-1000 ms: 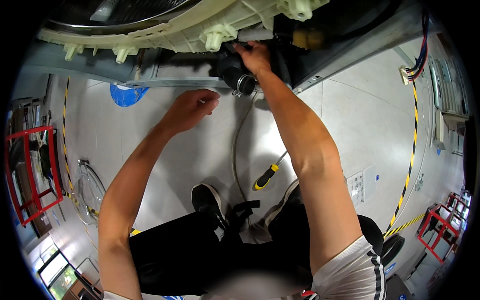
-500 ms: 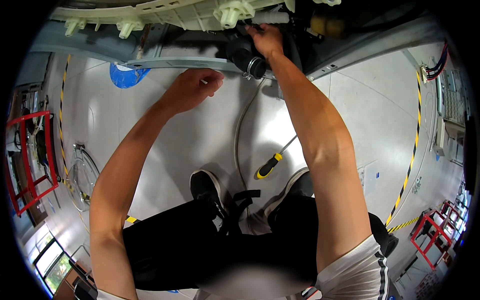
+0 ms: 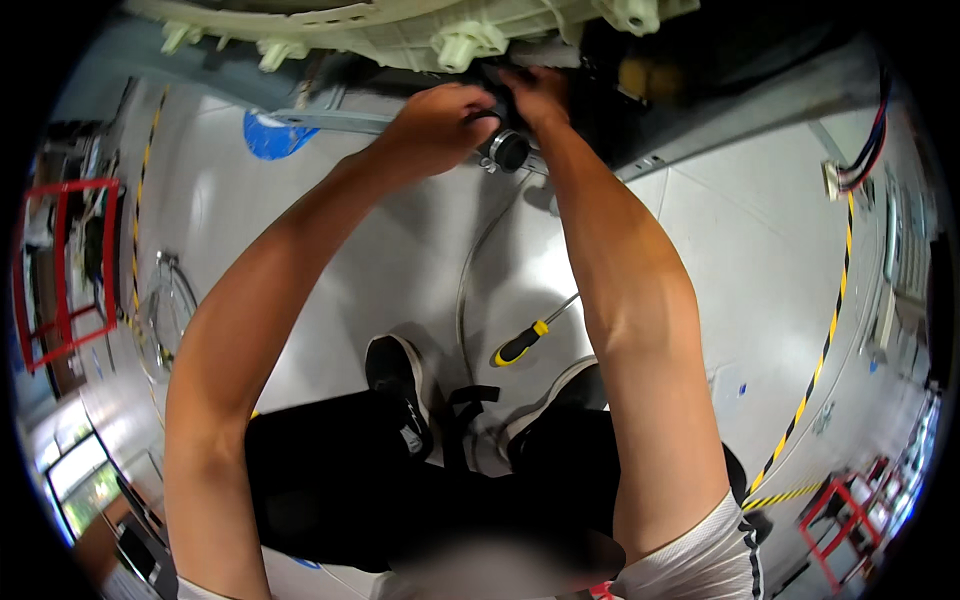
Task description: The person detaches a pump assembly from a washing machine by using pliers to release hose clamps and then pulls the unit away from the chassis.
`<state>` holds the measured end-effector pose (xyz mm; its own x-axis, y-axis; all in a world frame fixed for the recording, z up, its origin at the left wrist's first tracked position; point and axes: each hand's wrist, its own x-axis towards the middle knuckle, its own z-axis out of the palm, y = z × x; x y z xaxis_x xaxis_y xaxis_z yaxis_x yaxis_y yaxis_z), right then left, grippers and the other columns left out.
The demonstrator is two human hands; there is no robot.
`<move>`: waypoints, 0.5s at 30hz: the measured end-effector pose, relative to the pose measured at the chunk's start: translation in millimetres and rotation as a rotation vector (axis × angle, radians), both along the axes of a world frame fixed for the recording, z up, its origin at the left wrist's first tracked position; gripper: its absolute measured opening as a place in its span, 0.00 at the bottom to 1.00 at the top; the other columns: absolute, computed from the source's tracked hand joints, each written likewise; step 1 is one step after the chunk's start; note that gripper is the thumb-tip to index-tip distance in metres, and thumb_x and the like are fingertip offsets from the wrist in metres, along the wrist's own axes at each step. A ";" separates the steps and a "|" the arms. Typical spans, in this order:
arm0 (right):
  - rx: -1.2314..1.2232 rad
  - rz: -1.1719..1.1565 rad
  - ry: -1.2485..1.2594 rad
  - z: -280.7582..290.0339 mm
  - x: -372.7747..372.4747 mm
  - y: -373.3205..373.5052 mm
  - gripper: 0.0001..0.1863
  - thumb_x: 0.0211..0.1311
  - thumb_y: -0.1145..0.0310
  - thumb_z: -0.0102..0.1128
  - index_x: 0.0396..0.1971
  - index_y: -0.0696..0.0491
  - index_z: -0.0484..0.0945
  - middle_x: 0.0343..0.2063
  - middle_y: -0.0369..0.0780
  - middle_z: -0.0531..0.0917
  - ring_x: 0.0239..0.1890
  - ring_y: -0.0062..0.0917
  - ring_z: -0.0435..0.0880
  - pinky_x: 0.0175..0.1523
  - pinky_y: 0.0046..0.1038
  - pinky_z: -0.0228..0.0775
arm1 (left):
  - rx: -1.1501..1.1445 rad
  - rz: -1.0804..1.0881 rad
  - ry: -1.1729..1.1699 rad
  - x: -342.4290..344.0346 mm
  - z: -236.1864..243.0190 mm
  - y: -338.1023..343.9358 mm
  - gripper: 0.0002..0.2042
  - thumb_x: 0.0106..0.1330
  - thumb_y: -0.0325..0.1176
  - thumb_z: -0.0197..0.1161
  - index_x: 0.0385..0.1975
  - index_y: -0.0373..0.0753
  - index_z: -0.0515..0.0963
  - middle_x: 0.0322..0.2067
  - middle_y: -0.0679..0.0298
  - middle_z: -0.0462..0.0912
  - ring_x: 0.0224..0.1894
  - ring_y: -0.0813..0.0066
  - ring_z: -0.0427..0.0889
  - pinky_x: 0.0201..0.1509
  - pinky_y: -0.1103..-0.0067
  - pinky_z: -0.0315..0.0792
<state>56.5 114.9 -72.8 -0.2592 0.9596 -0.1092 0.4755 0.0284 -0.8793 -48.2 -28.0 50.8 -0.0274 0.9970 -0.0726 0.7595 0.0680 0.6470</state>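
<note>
A black rubber hose (image 3: pixel 512 150) with a metal clamp round its lower end hangs under the machine's pale plastic rim (image 3: pixel 380 42). My left hand (image 3: pixel 435 128) is curled against the hose's left side, thumb and fingers bent round it and covering much of its body. Higher up, in shadow, my right hand (image 3: pixel 541 98) closes on the hose's upper part; its fingertips are partly lost in the dark. On the floor below lies a screwdriver (image 3: pixel 518 346) with a yellow and black handle, touched by neither hand.
A sheet-metal frame (image 3: pixel 350 121) runs across under the rim. A thin grey cable (image 3: pixel 463 290) trails over the floor between my shoes. Loose wires with a white connector (image 3: pixel 832 180) hang at the right. A red-framed cart (image 3: pixel 62 275) stands at the left, beyond yellow-black floor tape (image 3: pixel 140 215).
My left hand has moved up and to the right, from beside the hose onto it. The right hand stays at the hose's top. The whole view has shifted slightly.
</note>
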 end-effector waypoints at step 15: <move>0.227 0.252 -0.351 -30.8 13.5 35.5 0.26 0.56 0.48 0.53 0.46 0.52 0.80 0.48 0.47 0.81 0.52 0.41 0.78 0.57 0.37 0.67 | 0.301 -0.012 0.116 44.5 -25.5 41.0 0.15 0.64 0.26 0.51 0.51 0.31 0.69 0.45 0.46 0.74 0.51 0.46 0.72 0.54 0.63 0.69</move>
